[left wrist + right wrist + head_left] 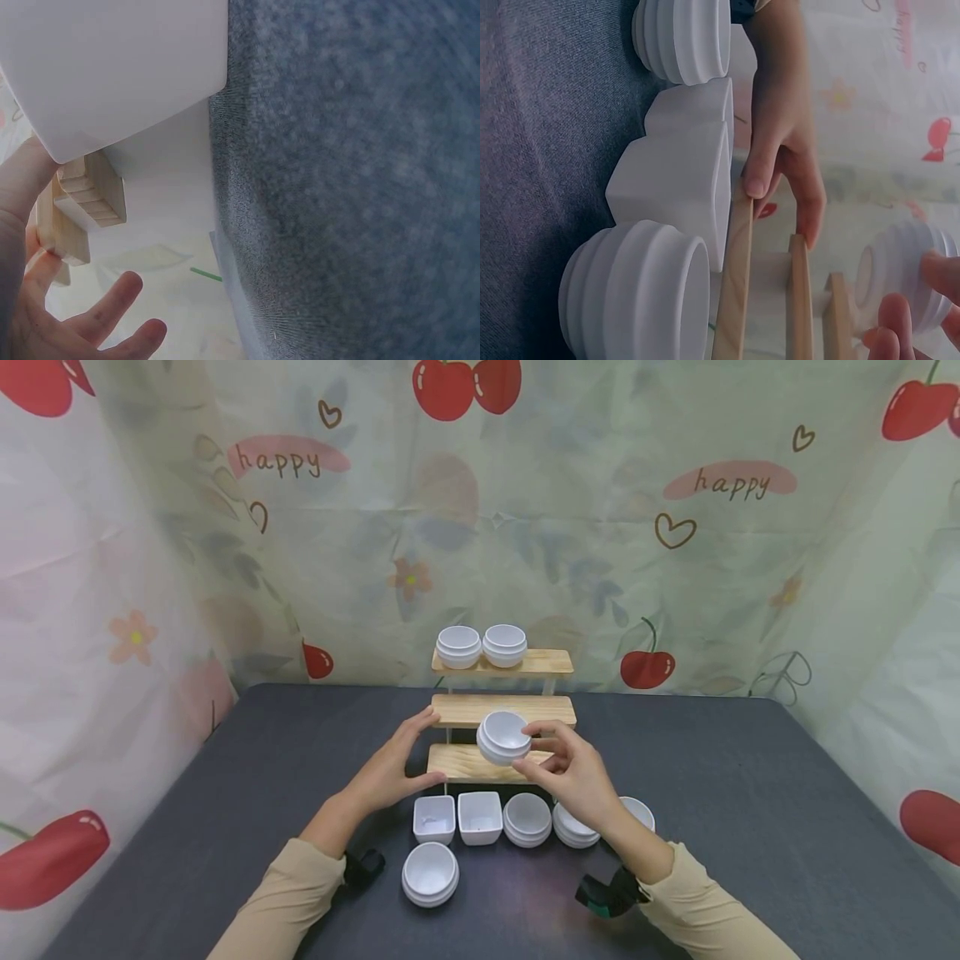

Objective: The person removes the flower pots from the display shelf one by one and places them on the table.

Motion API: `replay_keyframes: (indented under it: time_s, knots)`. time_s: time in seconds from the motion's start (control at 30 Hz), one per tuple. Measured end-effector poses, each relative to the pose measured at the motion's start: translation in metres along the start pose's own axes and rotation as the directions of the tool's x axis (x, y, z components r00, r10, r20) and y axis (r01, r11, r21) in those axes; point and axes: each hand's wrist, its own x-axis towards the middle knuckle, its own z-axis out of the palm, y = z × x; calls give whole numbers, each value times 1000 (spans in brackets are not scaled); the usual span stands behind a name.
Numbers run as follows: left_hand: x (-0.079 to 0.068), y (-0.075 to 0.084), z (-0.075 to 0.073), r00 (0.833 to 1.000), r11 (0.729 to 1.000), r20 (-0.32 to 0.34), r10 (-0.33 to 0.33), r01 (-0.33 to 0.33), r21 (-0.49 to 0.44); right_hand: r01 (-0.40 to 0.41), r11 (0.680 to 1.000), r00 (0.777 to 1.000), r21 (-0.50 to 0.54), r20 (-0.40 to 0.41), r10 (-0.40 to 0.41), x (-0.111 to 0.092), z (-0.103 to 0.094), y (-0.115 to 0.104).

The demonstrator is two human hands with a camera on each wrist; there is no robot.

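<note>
My right hand (576,770) pinches a small white round ribbed bowl (501,737) between thumb and fingers, held up in front of a three-tier wooden shelf (456,711). That bowl (900,274) also shows at the lower right of the right wrist view. At the shelf's left end rests my left hand (384,770), thumb at the bottom board and a fingertip at the middle one, the other fingers spread. Two more round bowls (458,646) stand side by side on the top board (547,662), toward its left.
Before the shelf stands a row: two square white bowls (434,818), then several round ones (527,819), partly hidden by my right forearm. Another round bowl (431,873) sits nearer on the dark tablecloth (322,727). A printed curtain (525,543) hangs behind.
</note>
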Motion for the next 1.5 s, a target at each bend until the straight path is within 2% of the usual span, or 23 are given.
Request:
replay_keyframes:
  time_s: [0.87, 1.17, 1.5]
  knots:
    - [1, 2, -1, 1000, 1000, -1, -7, 7, 0, 29, 1000, 996, 4, 85, -29, -12, 3, 0]
    - [0, 3, -1, 1000, 1000, -21, 14, -13, 5, 35, 999, 994, -27, 102, -32, -15, 5, 1]
    - [-1, 3, 0, 1000, 1000, -20, 10, -10, 5, 56, 998, 988, 11, 143, -57, -22, 7, 4]
